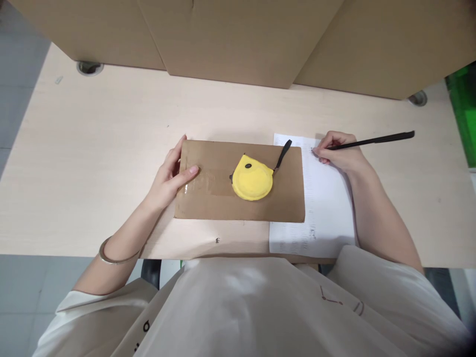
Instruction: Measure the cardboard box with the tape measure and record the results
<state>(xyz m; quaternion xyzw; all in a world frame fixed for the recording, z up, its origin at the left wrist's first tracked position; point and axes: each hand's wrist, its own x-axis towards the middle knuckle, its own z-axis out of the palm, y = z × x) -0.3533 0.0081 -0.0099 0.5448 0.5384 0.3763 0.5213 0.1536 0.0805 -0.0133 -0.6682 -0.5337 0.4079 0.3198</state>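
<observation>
My left hand [169, 178] grips the left end of a brown cardboard box [211, 203], thumb on its top face and fingers behind its edge. On the box lies a small yellow pouch [253, 183] shaped like a chick, with a black eye spot and a black wrist strap [284, 154]. A printed sheet of paper [329, 208] is partly covered by the box's right end. Over that sheet, my right hand [340, 148] is closed around a black pen [375, 142]; its tip is at the paper's upper part, though contact is hard to make out.
Large cardboard panels [238, 39] stand along the back of the light wooden table [92, 148]. Round cable holes sit at the back left [89, 68] and back right [418, 98]. Something green [463, 99] shows beyond the right edge.
</observation>
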